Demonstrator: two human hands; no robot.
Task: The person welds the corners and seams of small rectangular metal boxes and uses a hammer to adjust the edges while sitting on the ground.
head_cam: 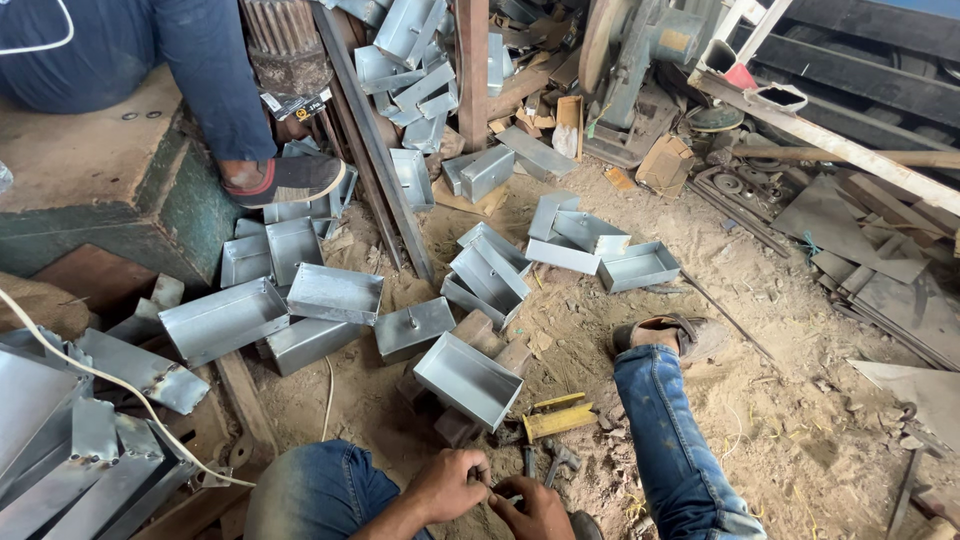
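Both hands low between my knees, at the bottom edge of the view. Left hand (pixel 448 484) curled shut around a thin dark tool (pixel 505 490), probably a rod or punch, hard to tell. Right hand (pixel 535 510) closed too, fingers meeting the left on the same piece. Hammer (pixel 560 460) lying on the dirt floor (pixel 780 400) just past my knuckles, a yellow angle piece (pixel 556 418) beside it. Next out: open metal tray (pixel 467 379) tilted on wood blocks (pixel 487 335). My right leg in jeans (pixel 670 440) stretched out, sandal (pixel 660 332) on the dirt. Further out, more galvanized trays (pixel 335 293) scattered left and centre, some stacked. Another person's foot (pixel 290 180) resting on the pile, top left. Rusty machine (pixel 640 60) and scrap at the far side.
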